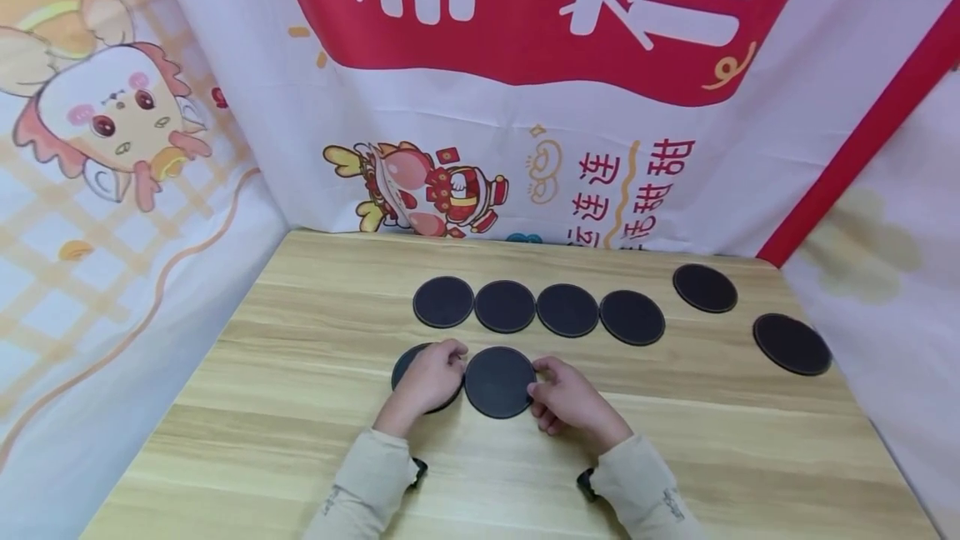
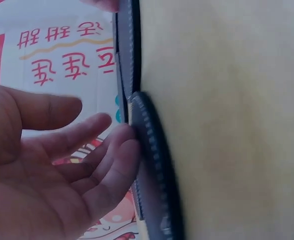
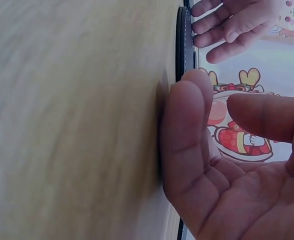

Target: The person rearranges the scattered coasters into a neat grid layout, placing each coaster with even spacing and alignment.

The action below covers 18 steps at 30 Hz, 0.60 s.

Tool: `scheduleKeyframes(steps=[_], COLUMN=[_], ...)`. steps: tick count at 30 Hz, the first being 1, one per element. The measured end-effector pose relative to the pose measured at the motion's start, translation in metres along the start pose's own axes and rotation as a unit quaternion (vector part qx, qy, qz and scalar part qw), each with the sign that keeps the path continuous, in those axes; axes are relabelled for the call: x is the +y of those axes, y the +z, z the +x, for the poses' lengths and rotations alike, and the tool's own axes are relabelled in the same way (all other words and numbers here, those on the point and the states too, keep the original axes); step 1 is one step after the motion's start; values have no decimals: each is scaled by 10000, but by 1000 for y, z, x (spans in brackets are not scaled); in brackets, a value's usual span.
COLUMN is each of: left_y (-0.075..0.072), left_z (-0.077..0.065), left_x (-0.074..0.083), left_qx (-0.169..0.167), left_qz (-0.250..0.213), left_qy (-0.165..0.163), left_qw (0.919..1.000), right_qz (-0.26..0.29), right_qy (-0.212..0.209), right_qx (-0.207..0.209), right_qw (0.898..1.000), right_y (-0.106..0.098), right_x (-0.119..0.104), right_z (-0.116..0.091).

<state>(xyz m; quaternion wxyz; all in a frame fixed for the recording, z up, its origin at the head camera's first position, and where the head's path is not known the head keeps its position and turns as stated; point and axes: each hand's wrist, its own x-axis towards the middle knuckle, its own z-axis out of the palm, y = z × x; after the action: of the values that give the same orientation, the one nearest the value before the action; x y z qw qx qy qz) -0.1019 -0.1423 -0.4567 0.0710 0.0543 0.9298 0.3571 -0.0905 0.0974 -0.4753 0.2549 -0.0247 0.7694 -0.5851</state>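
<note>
Two round black coasters with stitched rims lie side by side near the middle of the wooden table. My left hand (image 1: 433,377) is over the left coaster (image 1: 406,363) and covers much of it. In the left wrist view, its fingers are loosely bent against the face of the coaster (image 2: 159,170), with the thumb apart. At the right edge of the other coaster (image 1: 500,382) is my right hand (image 1: 566,397). Its thumb and fingers stand apart in the right wrist view, with nothing seen between them; the fingers partly hide the coaster (image 3: 185,42) there.
Behind the hands, a row of several matching coasters (image 1: 506,307) lies edge to edge. Two more, a back coaster (image 1: 705,288) and a right-hand coaster (image 1: 792,344), lie apart on the table (image 1: 300,340). A printed cloth (image 1: 480,115) hangs along the table's far edge.
</note>
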Motion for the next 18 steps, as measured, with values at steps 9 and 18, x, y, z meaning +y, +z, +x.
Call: scheduleKeyframes(steps=[9,18], left_y=[-1,21], left_z=[16,37], left_x=[18,62], left_qx=[-406,-1289], left_qz=[-735,-1338], left_qy=[236,775], left_qw=[9962,9795], right_qz=[-212,-842], right_qy=[-685,-947], right_qx=[-462,809], right_qw=[9964,9886], right_y=[-42,-152], right_x=[4,12], right_z=[-2,-14])
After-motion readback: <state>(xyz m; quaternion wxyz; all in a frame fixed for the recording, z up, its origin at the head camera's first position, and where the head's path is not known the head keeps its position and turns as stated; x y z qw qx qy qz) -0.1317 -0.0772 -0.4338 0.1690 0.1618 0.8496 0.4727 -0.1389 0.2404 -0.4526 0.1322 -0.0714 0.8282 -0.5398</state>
